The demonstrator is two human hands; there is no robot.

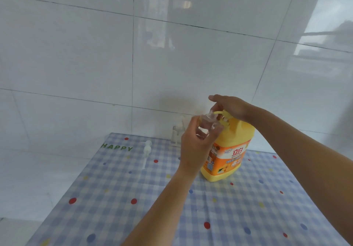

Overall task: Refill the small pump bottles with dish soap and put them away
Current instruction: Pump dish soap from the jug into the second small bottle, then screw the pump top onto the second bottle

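My left hand (193,144) grips the clear bottle (205,126) at the jug (229,150)'s pump (227,115). My right hand (231,108) rests on top, fingers flat.

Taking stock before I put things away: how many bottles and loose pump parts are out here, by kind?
Large yellow plastic dish soap bottle: 1
Small clear plastic bottles: 2, one in the left hand, one standing at the back
Loose white plastic pump head: 1
Total: 4
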